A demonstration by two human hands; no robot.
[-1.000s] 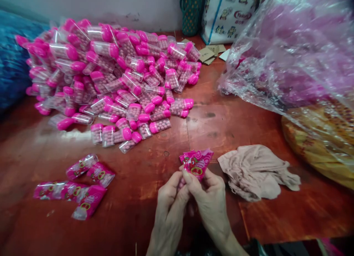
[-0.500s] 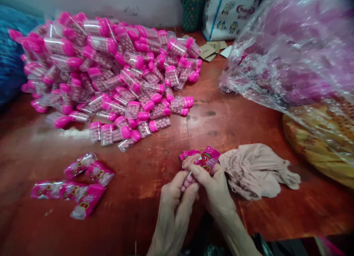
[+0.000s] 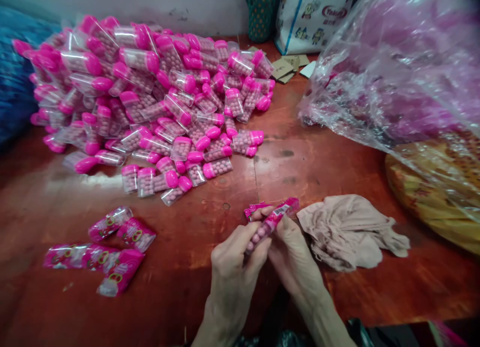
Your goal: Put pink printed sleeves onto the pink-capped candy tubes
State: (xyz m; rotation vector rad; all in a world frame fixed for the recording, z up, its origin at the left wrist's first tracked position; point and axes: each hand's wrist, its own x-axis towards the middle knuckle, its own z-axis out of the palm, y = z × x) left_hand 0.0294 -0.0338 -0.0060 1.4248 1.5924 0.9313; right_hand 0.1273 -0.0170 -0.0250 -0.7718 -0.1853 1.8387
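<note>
Between both hands is a small clear candy bottle point(image 3: 259, 235) of pink balls, with a printed pink sleeve point(image 3: 279, 213) around its upper right part. My left hand point(image 3: 237, 254) is closed on the bottle's lower end, thumb and fingers on either side. My right hand point(image 3: 294, 252) grips the sleeved end, its thumb along the side; some of its fingers are hidden underneath. Just beyond my left fingers, flat pink printed sleeves point(image 3: 254, 210) lie on the table. To the left lie several sleeved bottles point(image 3: 99, 257) in a loose group.
A large heap of pink-capped candy bottles point(image 3: 180, 107) covers the table's back left. A crumpled beige cloth point(image 3: 348, 232) lies right of my hands. Beyond it are a clear plastic bag point(image 3: 393, 72) with pink contents and a yellow bag point(image 3: 423, 187). A blue bag point(image 3: 22, 77) stands far left.
The sleeve, earlier standing flat with its printed front showing, is now around the bottle and turned to its barcode side. The bottle shows more between my hands.
</note>
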